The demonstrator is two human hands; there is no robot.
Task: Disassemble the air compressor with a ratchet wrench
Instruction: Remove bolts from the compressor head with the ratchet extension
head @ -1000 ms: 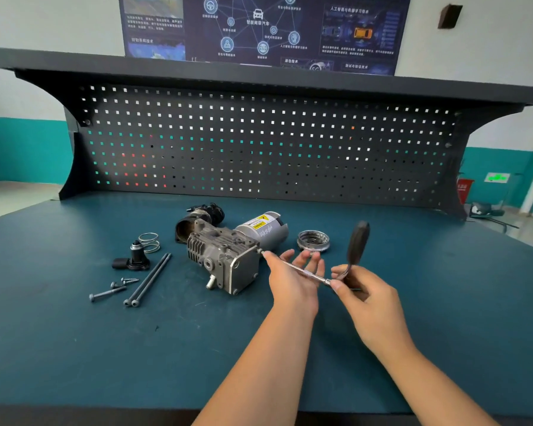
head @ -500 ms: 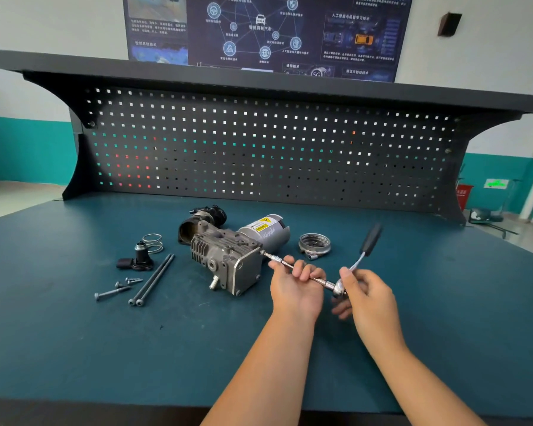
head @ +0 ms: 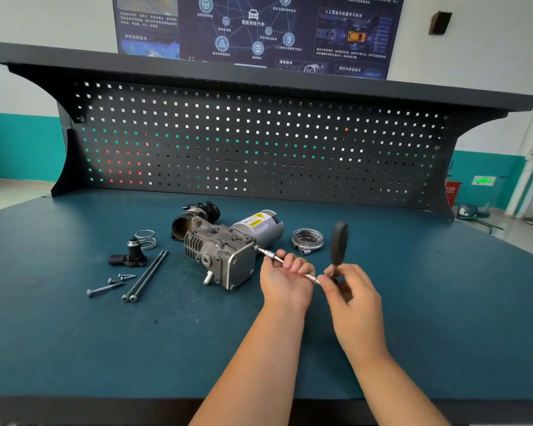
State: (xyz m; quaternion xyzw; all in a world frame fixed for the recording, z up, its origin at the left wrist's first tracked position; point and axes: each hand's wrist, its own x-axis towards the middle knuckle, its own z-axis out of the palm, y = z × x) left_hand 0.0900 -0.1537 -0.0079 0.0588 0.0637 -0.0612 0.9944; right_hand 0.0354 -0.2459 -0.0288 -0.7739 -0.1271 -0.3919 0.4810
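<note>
The grey air compressor (head: pixel 225 253) lies on the blue bench top, its silver motor can pointing back right. A ratchet wrench (head: pixel 338 242) with a long steel extension bar (head: pixel 266 253) is set against the compressor's right face. My left hand (head: pixel 285 279) grips the bar, fingers curled over it. My right hand (head: pixel 350 292) holds the ratchet at its head end. The black handle stands up and is blurred.
Left of the compressor lie two long bolts (head: pixel 146 276), some short screws (head: pixel 105 289), a black fitting (head: pixel 130 256) and a coil spring (head: pixel 145 238). A metal ring (head: pixel 307 239) lies behind my hands. A pegboard (head: pixel 259 142) closes the back.
My left hand has closed its fingers round the extension bar, which now meets the compressor. The ratchet handle has swung from tilted right to upright.
</note>
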